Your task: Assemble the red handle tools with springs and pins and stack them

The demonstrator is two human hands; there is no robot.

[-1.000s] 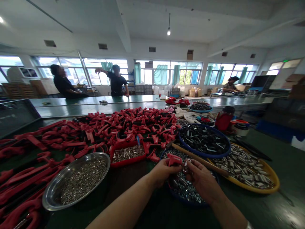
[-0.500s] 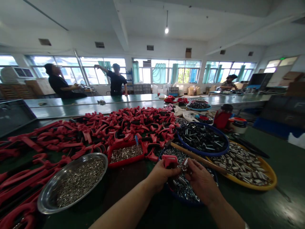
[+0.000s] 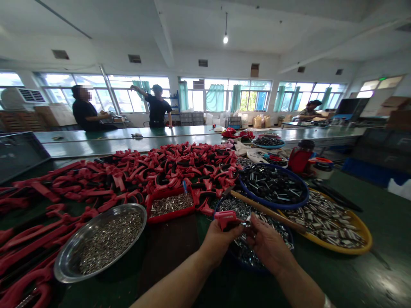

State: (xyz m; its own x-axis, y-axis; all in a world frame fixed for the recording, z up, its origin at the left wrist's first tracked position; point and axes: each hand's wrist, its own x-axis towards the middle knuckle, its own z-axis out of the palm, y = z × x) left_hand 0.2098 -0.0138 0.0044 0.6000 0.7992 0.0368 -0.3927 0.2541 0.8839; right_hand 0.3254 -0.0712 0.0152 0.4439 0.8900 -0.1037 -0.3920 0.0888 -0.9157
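My left hand (image 3: 217,239) is closed around a red plastic tool handle (image 3: 226,219) with a ridged end. Close against it, my right hand (image 3: 268,246) pinches a small shiny metal part (image 3: 246,224) between thumb and fingers; its exact shape is mostly covered. The two sets of fingertips almost meet, and I cannot tell whether the metal part touches the handle. Both hands are above a blue basket (image 3: 290,244) of small metal pieces. A hammer (image 3: 263,209) with a wooden shaft lies across that basket's rim, just beyond my right hand.
A large heap of red handles (image 3: 180,164) spreads to the left. Nearby are a steel bowl (image 3: 61,270) and a red tray (image 3: 160,220) of small metal parts. To the right stand a blue basket of black-headed pieces (image 3: 272,184) and a yellow basket (image 3: 364,246). Several people work farther off.
My hands have drawn slightly closer together, and the red handle has tipped a little. The coiled-looking metal part in my right hand is now more hidden and lies beside the handle.
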